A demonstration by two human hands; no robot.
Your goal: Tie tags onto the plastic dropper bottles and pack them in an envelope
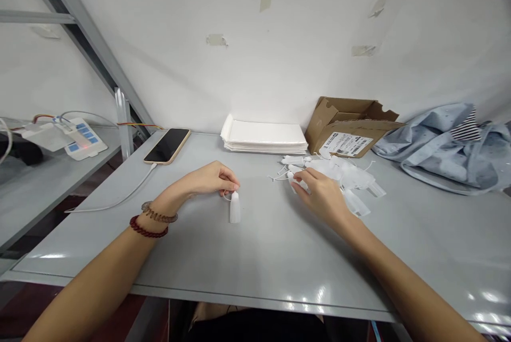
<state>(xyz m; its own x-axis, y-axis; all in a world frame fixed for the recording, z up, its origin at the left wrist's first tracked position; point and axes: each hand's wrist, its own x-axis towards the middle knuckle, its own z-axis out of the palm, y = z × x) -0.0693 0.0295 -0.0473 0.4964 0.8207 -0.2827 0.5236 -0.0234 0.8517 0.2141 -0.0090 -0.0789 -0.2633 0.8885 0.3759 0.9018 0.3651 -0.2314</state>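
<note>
My left hand (213, 178) pinches the top of a small translucent white bottle-shaped piece (235, 210) with a thin cord loop. The piece hangs down or lies against the grey table (255, 257); I cannot tell which. At the left edge of a loose pile of similar white pieces (355, 177), my right hand (319, 193) has its thumb and fingertips closed around one white piece (291, 177). Thin white cords stick out of the pile near those fingertips. Part of the pile is hidden behind the right hand.
Against the wall lies a stack of white envelopes (265, 133), beside an open cardboard box (351, 129). Pale blue fabric (447, 150) is heaped at the right. A phone (168, 146) on a charging cable (131, 193) lies left; a power strip (84, 139) sits on the neighbouring surface.
</note>
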